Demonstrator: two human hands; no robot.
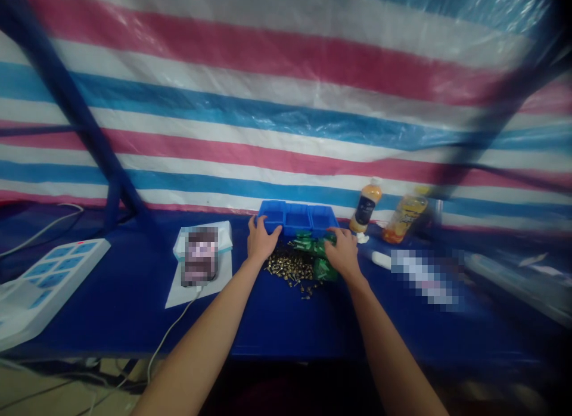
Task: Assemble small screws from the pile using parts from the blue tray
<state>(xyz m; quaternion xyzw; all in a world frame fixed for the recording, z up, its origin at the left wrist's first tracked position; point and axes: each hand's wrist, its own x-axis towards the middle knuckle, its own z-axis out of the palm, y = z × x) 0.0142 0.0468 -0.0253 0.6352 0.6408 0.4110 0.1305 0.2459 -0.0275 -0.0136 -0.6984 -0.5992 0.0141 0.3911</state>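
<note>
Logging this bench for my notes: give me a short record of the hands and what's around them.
left hand: on the front rim of the blue three-compartment plastic tray
right hand: at the small green packets
between hands: a pile of small brass-coloured metal parts
surface: dark blue table

- left hand (263, 240) against the front of a blue three-compartment plastic tray (297, 218), which sits at 12 o'clock
- right hand (343, 253) on green packets (325, 269), just below the tray
- between the hands, a heap of small brass-coloured parts (289, 267), possibly screws
- at 1 o'clock, an orange bottle (365, 205) and a yellow bottle (404, 218) on the blue table (286, 326)
- at 9 o'clock, a white-and-blue panel (49, 279)
</note>
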